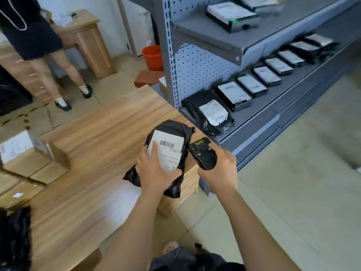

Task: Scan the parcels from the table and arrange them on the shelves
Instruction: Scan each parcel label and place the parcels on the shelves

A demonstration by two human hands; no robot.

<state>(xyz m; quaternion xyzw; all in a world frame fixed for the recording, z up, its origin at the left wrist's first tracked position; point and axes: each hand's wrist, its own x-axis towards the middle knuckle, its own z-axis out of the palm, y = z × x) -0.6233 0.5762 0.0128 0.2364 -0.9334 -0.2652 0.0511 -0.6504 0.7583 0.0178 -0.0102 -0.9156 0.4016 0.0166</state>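
One black handheld scanner (203, 155), one orange plastic bucket (153, 57). Eight black white-labelled parcels (233, 95) on the lower grey metal shelf (283, 98), two on the upper shelf (195, 30), one more off the shelves.

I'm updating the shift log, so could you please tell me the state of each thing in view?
Black parcel: gripped by left hand, label facing up.
Scanner: held in right hand, screen lit.
Lower-shelf parcels: lying in a row, labels up.
Upper-shelf parcels: lying flat, labels up.
Orange bucket: upright on the floor.
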